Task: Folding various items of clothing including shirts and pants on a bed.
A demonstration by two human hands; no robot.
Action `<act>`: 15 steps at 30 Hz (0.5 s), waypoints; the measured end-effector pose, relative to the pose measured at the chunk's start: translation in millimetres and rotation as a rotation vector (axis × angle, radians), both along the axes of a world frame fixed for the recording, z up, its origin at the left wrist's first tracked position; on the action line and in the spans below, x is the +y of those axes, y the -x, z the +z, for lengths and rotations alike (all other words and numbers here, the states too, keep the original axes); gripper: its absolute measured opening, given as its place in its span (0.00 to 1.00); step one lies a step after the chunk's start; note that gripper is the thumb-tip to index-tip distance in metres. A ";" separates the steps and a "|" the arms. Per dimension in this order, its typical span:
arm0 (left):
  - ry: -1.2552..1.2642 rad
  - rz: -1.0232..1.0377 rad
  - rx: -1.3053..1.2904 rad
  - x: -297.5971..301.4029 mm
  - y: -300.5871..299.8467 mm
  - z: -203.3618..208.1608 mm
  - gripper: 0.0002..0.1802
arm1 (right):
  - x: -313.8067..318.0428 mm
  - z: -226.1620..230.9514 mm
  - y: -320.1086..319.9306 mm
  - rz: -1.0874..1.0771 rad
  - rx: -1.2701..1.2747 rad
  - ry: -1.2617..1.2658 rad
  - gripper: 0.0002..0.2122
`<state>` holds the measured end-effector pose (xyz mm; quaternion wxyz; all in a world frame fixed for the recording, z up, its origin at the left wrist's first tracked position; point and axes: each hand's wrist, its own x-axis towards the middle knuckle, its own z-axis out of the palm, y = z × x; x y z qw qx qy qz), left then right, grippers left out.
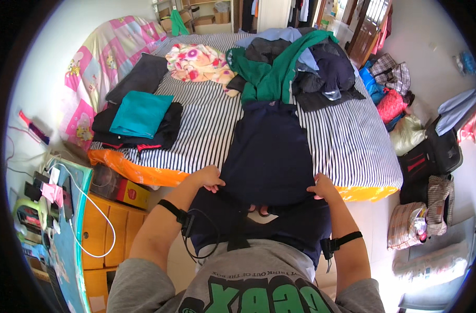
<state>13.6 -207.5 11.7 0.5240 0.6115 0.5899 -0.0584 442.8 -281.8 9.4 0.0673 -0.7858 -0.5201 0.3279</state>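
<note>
A navy shirt lies stretched out on the striped bed sheet, its neck end away from me and its lower end over the bed's near edge. No sleeves show at its sides. My left hand pinches the lower left edge of the shirt. On the opposite side, my right hand has the lower right edge between thumb and fingers. Just beyond the neck end lies a green garment, spread over a heap of dark clothes.
A folded teal garment tops a dark stack at the bed's left. Behind it are a dark grey folded cloth and a flowered cloth. A cluttered desk stands left; bags line the right wall.
</note>
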 end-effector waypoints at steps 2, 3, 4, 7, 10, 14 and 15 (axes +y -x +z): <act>-0.012 0.002 0.022 -4.2 0.7 6.9 0.15 | -6.8 22.9 12.3 -0.042 0.095 0.019 0.25; 0.009 -0.019 0.046 -6.1 0.0 9.9 0.15 | -9.2 28.4 14.3 -0.046 0.105 0.024 0.24; 0.030 -0.040 0.070 -7.6 -0.2 12.6 0.15 | -10.1 35.2 16.1 -0.044 0.104 0.016 0.24; 0.040 -0.072 0.113 -10.5 0.2 20.4 0.14 | -8.4 50.8 19.0 -0.023 0.114 0.094 0.23; 0.014 -0.097 0.129 -4.7 0.2 19.9 0.15 | 1.3 46.1 13.3 -0.016 0.117 0.128 0.22; -0.089 -0.032 0.036 13.9 6.5 2.7 0.17 | 13.2 38.4 9.5 0.019 0.091 0.130 0.19; -0.107 -0.020 0.048 20.4 5.6 -1.1 0.16 | 19.8 37.7 10.3 0.029 0.055 0.111 0.18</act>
